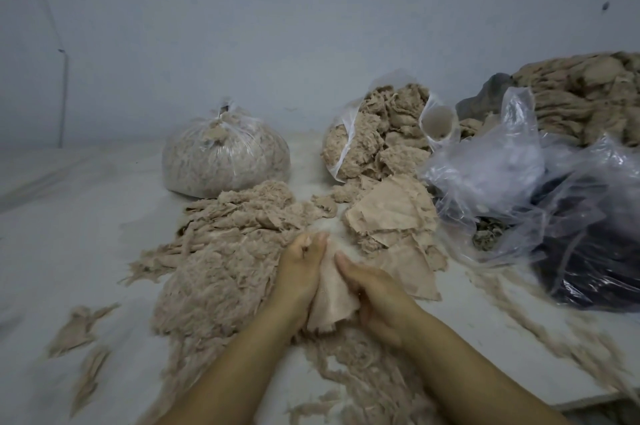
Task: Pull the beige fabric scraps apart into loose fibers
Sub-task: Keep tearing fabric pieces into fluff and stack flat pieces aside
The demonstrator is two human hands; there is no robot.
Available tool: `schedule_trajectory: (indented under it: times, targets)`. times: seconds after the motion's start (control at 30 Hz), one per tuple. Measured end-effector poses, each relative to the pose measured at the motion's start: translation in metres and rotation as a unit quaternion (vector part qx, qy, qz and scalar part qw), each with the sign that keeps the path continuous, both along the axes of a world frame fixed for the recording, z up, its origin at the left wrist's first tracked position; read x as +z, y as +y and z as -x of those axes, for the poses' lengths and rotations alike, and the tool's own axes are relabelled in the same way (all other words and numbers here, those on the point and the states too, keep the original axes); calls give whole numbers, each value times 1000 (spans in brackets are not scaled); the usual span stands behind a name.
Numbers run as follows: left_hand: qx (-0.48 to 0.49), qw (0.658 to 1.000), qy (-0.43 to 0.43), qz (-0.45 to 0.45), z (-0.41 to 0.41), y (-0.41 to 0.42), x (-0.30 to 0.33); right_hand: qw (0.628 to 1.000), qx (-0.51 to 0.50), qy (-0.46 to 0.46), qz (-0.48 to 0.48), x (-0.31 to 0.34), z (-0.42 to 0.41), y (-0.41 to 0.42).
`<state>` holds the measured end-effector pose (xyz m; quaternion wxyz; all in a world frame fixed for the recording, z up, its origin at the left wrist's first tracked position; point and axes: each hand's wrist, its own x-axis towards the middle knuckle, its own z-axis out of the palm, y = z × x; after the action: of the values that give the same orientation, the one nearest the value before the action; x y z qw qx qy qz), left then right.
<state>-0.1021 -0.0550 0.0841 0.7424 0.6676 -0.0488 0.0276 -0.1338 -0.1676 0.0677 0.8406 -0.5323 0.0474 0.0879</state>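
We saw a beige fabric scrap (330,300) bunched between our hands, soft and frayed at its lower edge, above the pale floor (52,251). Left of it spread a heap of loose fibers (221,262), with a tied clear bag (225,156) behind; rightward lay flat scraps (394,217), an open bag of fluff (377,137) and crumpled plastic (502,175). Our left hand (304,269) and right hand (377,293) both gripped the scrap, fingers curled.
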Motion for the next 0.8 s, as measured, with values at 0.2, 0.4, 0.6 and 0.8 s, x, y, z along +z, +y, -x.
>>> schedule_trajectory:
  times: [0.2, 0.4, 0.6, 0.8]
  targets:
    - [23, 993, 89, 69, -3, 2, -7, 976, -201, -22, -81, -2, -8, -2]
    - [-18, 999, 31, -8, -5, -2, -5, 951, -267, -106, 117, -1, -16, -2]
    - [104, 959, -119, -237, -16, 16, -15, 917, -343, -107, 171, -2, -31, -33]
    - [98, 882, -161, -432, -34, 70, -16, 762, -264, -43, 589, -7, -41, -83]
